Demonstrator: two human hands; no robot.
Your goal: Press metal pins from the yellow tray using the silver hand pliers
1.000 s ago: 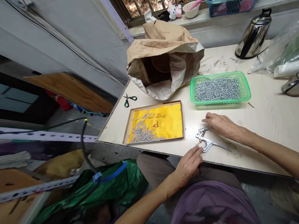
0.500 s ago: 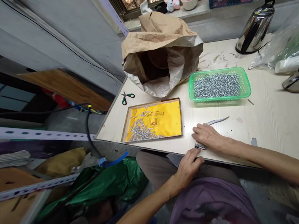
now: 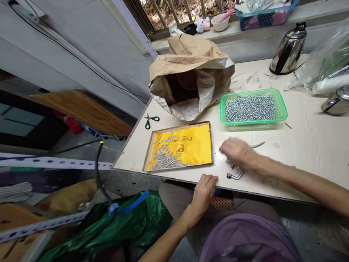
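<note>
Shifted from the metal tool (image 3: 236,178) since the earlier frame, the left hand (image 3: 201,192) is resting at the table (image 3: 314,151) edge, perhaps for support. In the head view, the blurred right hand (image 3: 238,153) is partly covering the silvery, curved, red-marked tool, which is lying near that edge; neither grip is showing clearly.

Setting: small workshop corner, improvised. I work at a pale table (image 3: 306,131). Landmark: green basket (image 3: 284,112), filled with small metal pins (image 3: 249,107). Left of it, a shallow tray (image 3: 212,147) of similar pins; behind it to the left, an open paper sack (image 3: 190,70). Beyond it, a barred window (image 3: 184,7). Domestic touch: steel kettle (image 3: 288,49), behind it to the right.
</note>
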